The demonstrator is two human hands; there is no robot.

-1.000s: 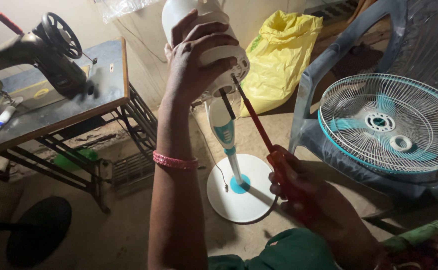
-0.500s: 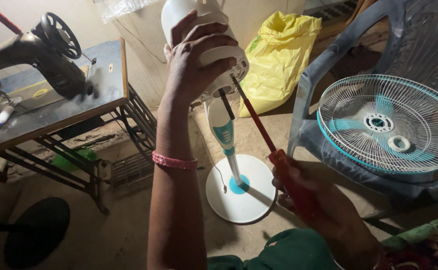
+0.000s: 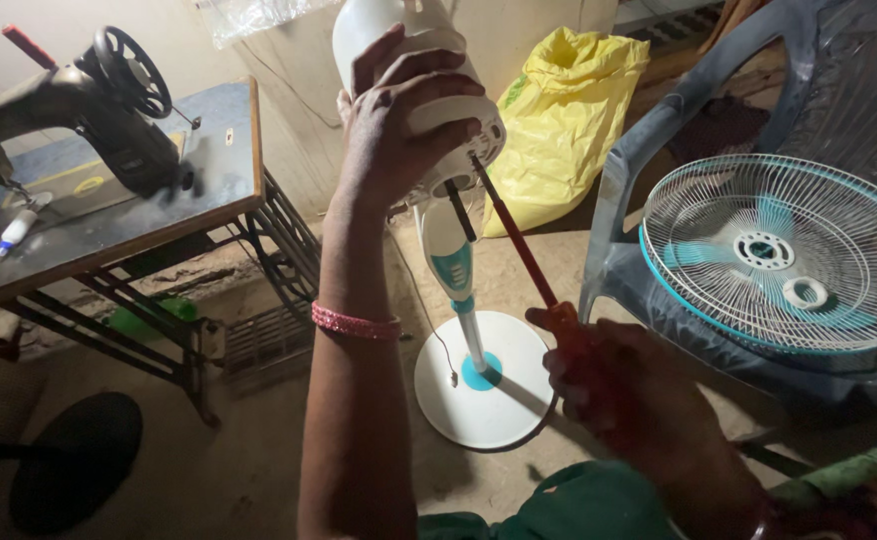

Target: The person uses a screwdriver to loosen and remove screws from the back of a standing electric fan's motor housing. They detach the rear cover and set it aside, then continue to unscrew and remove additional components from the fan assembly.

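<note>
My left hand [image 3: 399, 115] wraps around the white motor housing [image 3: 399, 30] of a standing fan, raised in front of me. A pink bangle [image 3: 354, 322] circles that wrist. My right hand [image 3: 614, 385] grips the red handle of a screwdriver [image 3: 519, 245], whose tip touches the underside of the housing by my left fingers. Below, the fan's white and teal pole [image 3: 452, 270] runs down to a round white base [image 3: 484, 385] on the floor.
A fan grille with teal blades [image 3: 784, 255] lies on a grey plastic chair [image 3: 659, 130] at right. A black sewing machine [image 3: 89, 100] stands on a treadle table [image 3: 224, 170] at left. A yellow sack [image 3: 564, 110] leans on the wall. A dark round object [image 3: 74, 455] lies on the floor.
My right hand has shifted slightly up and left on the screwdriver handle, with the tip still at the housing. The left hand keeps its hold; the view has drifted a little.
</note>
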